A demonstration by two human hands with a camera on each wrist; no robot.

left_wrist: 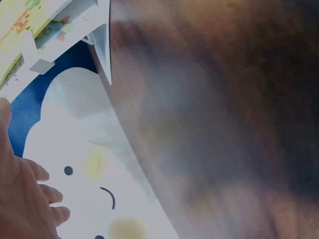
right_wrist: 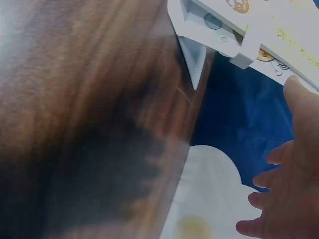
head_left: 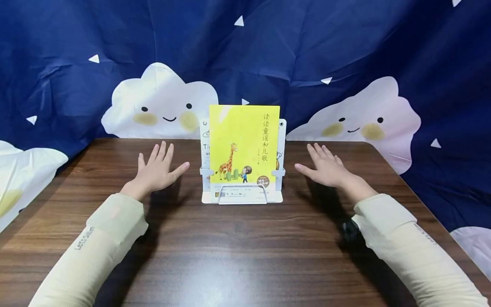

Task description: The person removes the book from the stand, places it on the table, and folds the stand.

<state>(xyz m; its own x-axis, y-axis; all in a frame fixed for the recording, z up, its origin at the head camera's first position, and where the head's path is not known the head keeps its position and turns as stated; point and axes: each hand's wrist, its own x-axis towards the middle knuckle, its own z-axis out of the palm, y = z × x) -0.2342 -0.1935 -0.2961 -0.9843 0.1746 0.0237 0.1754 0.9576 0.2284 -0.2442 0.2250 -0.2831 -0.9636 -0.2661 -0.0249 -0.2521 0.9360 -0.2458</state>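
I see a yellow book (head_left: 244, 132) with a brown-patched giraffe (head_left: 230, 164), white stand (head_left: 281, 138), brown wood-grained table (head_left: 245, 251), cream sleeves (head_left: 90, 256), and navy cloth (head_left: 245, 55) patterned with white clouds (head_left: 165, 91) and triangles (head_left: 94, 59).

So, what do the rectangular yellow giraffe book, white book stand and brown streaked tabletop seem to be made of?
Yellow giraffe book: likely smooth paper, given its flat printed cover.
White book stand: perhaps painted metal or plastic, smooth, with thin angular plates.
Brown streaked tabletop: probably wood or laminate, slightly glossy, from its grain and reflected light.
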